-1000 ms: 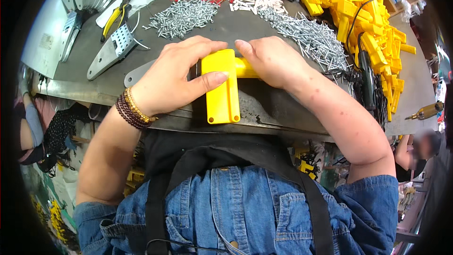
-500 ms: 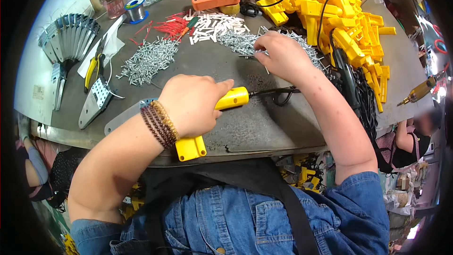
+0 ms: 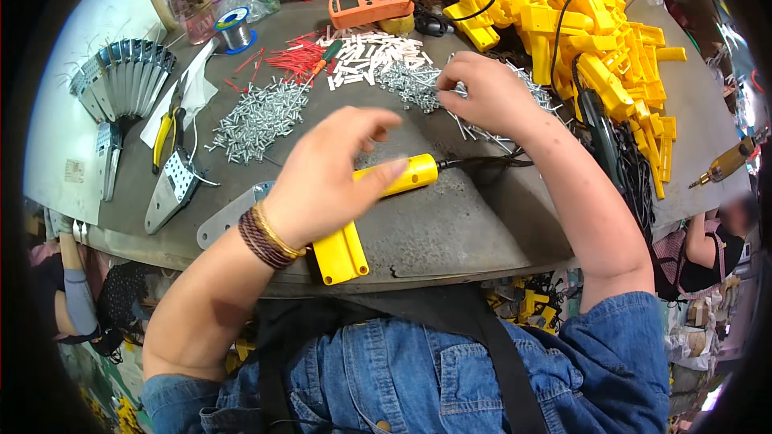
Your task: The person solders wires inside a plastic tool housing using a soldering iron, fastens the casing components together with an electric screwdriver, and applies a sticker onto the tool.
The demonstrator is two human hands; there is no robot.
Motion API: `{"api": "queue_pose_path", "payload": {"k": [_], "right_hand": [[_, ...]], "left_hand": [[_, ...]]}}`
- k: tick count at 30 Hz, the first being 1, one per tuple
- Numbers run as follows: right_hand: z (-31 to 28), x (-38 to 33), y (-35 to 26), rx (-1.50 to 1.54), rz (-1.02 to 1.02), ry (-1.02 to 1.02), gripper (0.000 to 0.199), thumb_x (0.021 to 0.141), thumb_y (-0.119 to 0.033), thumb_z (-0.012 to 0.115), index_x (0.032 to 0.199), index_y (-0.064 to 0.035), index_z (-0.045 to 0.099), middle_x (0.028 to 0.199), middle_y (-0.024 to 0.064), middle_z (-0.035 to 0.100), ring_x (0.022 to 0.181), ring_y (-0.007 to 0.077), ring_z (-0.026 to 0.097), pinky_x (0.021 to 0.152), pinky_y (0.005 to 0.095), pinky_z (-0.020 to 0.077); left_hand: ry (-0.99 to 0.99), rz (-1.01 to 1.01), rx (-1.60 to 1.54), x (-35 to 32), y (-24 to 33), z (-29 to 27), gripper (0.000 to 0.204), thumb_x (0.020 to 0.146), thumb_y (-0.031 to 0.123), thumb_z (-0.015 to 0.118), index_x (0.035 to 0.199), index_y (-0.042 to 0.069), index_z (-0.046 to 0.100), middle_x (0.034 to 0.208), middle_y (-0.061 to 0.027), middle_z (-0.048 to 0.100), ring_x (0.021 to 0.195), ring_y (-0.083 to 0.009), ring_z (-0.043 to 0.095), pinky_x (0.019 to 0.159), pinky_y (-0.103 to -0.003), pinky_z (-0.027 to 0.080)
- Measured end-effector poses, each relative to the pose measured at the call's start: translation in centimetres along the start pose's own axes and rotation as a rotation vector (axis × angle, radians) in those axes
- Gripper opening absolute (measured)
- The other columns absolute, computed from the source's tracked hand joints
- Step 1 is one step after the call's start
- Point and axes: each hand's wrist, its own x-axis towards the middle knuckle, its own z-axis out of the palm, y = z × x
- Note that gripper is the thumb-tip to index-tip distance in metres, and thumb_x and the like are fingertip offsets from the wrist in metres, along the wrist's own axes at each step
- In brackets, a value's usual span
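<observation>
A yellow plastic handle housing [image 3: 420,175] lies on the table, a black cable running from its right end. Just above its middle is my left hand [image 3: 330,173], thumb and fingers apart, covering part of the housing. A grey metal blade-shaped plate [image 3: 227,221] sticks out to the left from under my left wrist. My right hand [image 3: 492,98] is at the pile of small silver screws [image 3: 408,87], its thumb and fingertips drawn together. Whatever lies between those fingertips is too small to make out. Longer screws [image 3: 482,135] lie under and beside the right hand.
Yellow housings [image 3: 563,24] are heaped at the back right, beside black cables [image 3: 631,177]. White tubes [image 3: 374,56], red pieces [image 3: 293,60] and another screw pile [image 3: 259,116] lie mid-table. Pliers [image 3: 169,133], a solder spool [image 3: 235,30] and an orange meter [image 3: 370,6] stand around them.
My left hand has loosened from the yellow housing and risen off it, its fingers spreading. The right hand stays at the screws, with its fingertips still together. The whole view has shifted slightly.
</observation>
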Motion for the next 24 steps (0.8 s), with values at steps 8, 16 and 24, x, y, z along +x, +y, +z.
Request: {"api": "queue_pose_path", "payload": {"k": [8, 16, 24], "right_hand": [[-1.5, -0.3, -5.5, -0.093, -0.409, 0.237, 0.013, 0.073, -0.015, 0.063, 0.086, -0.0134, 0.062, 0.080, 0.0013, 0.058, 0.076, 0.0214, 0.062, 0.065, 0.0340, 0.0505], [-3.2, -3.4, -8.9, 0.184, -0.297, 0.260, 0.012, 0.074, -0.011, 0.060, 0.084, -0.0103, 0.067, 0.083, 0.0060, 0.059, 0.076, 0.0246, 0.062, 0.062, 0.0353, 0.0514], [-2.3, -5.6, -12.6, 0.206, -0.330, 0.071, 0.013, 0.075, -0.012, 0.061, 0.087, -0.0101, 0.065, 0.076, 0.0040, 0.053, 0.071, 0.0214, 0.060, 0.058, 0.0332, 0.0504]], "left_hand": [[-0.273, -0.714, -1.156, 3.0, -2.8, -3.2, 0.031, 0.097, 0.025, 0.058, 0.119, 0.003, 0.056, 0.092, -0.0017, 0.066, 0.069, -0.0039, 0.061, 0.061, -0.018, 0.050], [-0.165, -0.628, -1.030, 0.5, -2.8, -4.3, 0.021, 0.093, 0.010, 0.062, 0.110, -0.001, 0.056, 0.080, -0.0038, 0.064, 0.071, -0.0101, 0.066, 0.062, -0.021, 0.052], [-0.029, -0.209, -0.347, -0.3, -1.9, -2.0, 0.042, 0.083, 0.006, 0.065, 0.124, 0.011, 0.054, 0.064, -0.0057, 0.053, 0.060, -0.0184, 0.055, 0.059, -0.032, 0.045]]}}
